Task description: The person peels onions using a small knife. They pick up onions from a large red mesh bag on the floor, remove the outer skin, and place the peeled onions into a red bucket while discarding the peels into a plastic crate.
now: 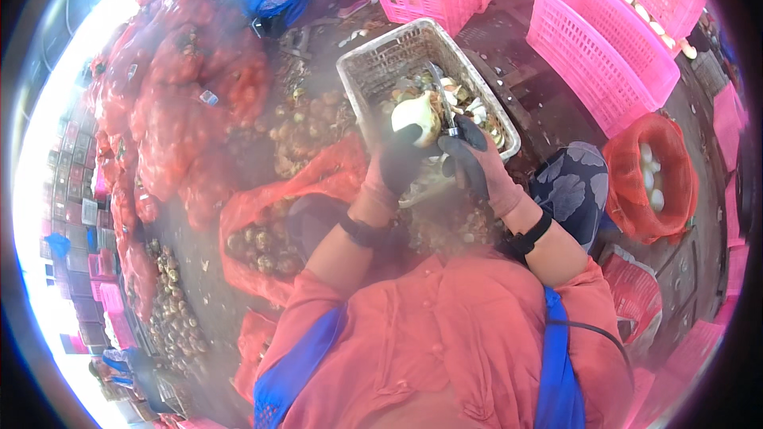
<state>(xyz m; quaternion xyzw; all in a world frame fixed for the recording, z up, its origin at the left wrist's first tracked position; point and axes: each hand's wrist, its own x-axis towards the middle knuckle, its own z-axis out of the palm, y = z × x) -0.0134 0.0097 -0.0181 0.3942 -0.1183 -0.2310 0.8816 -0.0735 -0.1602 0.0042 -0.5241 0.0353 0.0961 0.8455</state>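
Red mesh sacks point(179, 119) are crowding the floor point(191, 242); left fingers point(407, 137) are gripping a pale onion point(415, 115), right fingers point(474, 135) clasping a knife point(443, 103), both above a whitish crate point(481, 85).

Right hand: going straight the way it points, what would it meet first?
Past its own knife, the right hand probably meets the pale onion in the left hand, though depth is unclear.

Onion point(417, 115) over crate point(385, 44) — sacks point(183, 103) left, basket point(576, 71) right.
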